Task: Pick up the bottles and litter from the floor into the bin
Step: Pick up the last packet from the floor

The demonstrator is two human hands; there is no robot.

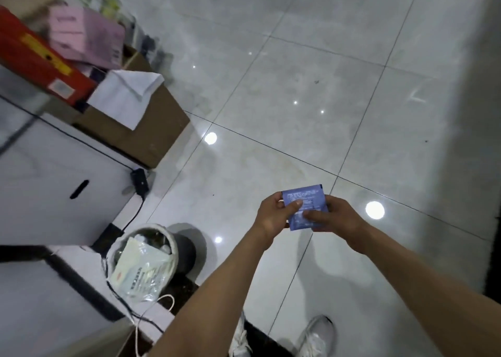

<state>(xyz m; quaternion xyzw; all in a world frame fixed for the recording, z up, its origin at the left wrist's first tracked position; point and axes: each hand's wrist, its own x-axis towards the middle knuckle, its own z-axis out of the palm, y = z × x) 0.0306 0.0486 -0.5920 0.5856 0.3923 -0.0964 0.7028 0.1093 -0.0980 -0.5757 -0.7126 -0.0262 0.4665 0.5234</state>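
Observation:
A small blue wrapper (305, 198) with white print is held up in front of me over the tiled floor. My left hand (273, 215) pinches its left side, thumb on top. From the right, my right hand (333, 215) grips its lower right part. The bin (173, 244), dark with a white liner, stands on the floor at the lower left of my hands. It holds a clear plastic bag (141, 272) with printed paper and other litter. No bottle shows on the floor.
A brown cardboard box (141, 131) with white paper, a red box (35, 58) and a pink box (86, 36) stand at the left. A white cabinet (54, 183) and black cables (132, 215) lie near the bin. My white shoes (314, 337) are below.

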